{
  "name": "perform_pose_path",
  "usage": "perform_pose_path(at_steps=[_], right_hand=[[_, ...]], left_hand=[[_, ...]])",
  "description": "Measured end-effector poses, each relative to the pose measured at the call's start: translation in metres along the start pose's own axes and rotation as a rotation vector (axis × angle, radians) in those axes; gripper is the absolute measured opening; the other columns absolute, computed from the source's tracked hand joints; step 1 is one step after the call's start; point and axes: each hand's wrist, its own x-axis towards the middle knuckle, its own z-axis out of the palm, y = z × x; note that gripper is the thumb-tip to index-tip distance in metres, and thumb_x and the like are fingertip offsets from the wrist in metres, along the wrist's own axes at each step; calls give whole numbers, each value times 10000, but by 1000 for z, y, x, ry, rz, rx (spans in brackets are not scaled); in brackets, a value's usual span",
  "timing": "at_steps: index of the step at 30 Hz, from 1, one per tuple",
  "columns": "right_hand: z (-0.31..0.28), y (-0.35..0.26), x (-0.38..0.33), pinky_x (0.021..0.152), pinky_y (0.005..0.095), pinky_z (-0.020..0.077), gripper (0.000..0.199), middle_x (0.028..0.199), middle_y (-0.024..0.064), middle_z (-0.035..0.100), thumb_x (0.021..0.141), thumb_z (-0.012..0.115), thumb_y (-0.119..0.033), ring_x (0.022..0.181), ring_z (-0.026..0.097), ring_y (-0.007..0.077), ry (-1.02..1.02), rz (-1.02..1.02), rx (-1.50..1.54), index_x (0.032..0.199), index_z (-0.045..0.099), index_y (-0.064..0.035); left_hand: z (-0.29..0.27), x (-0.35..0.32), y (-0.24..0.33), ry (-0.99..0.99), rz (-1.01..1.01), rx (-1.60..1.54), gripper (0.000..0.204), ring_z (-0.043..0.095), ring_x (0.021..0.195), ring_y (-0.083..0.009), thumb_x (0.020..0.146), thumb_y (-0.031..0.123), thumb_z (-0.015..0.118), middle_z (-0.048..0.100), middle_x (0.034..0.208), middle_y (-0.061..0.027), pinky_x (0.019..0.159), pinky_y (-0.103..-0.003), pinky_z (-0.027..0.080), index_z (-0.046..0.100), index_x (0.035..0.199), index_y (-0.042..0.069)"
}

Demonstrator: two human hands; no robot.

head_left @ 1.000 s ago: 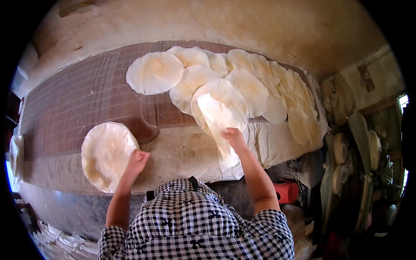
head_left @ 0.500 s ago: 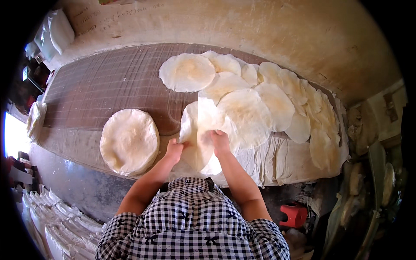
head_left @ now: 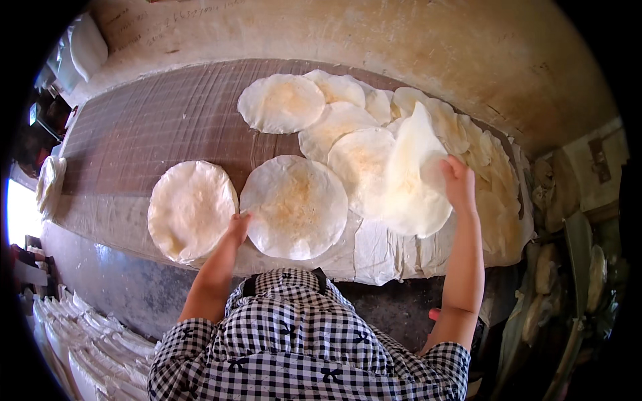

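Note:
My right hand point(head_left: 458, 179), closed, grips the right edge of a thin pale round flatbread point(head_left: 416, 190). This sheet is lifted and folded, its upper part rising to a point over the overlapping sheets. Lower left, my left hand point(head_left: 239, 226) has its fingers pinched at the left edge of another flatbread point(head_left: 294, 207), which lies flat with browned patches in its middle. Just left of that hand is a thick round stack of whitish sheets point(head_left: 192, 210); its top is wrinkled. Many similar sheets point(head_left: 282, 103) overlap toward the back and right.
The long table point(head_left: 154, 127) has a brown covering, with pale cloth point(head_left: 381, 254) along its front edge. A wall point(head_left: 334, 33) rises behind it. White folded bundles point(head_left: 93, 347) lie at lower left; a white bundle point(head_left: 51, 187) sits at the table's left end.
My hands have moved apart. The right one has gone right and up with a lifted flatbread; the left one has shifted left. A full round flatbread now lies flat in the middle.

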Motion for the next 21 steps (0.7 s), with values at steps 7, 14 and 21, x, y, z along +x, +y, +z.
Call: perform_pose_path(at_steps=[7, 14, 21], right_hand=[[101, -90, -50, 691, 376, 489, 243, 891, 161, 610, 705, 501, 3, 811, 591, 307, -18, -703, -92, 932, 587, 4], [277, -22, -162, 876, 395, 428, 282, 1075, 146, 578, 723, 501, -60, 1022, 541, 280, -218, -731, -137, 988, 581, -7], [299, 6, -188, 980, 477, 309, 305, 1175, 78, 539, 758, 485, -79, 1151, 451, 264, -207, -491, -113, 1047, 581, -64]], left_hand=[[-2, -32, -14, -152, -105, -340, 391, 562, 972, -262, 870, 175, 550, 558, 1075, -160, 834, -409, 463, 442, 1156, -69], [2, -68, 20, -239, -214, -735, 804, 344, 1249, -264, 847, 643, 255, 376, 1347, -111, 1038, -433, 271, 257, 1345, 12], [0, -46, -11, -189, 23, -389, 456, 528, 1033, -236, 858, 314, 550, 545, 1144, -119, 885, -366, 421, 463, 1161, -16]])
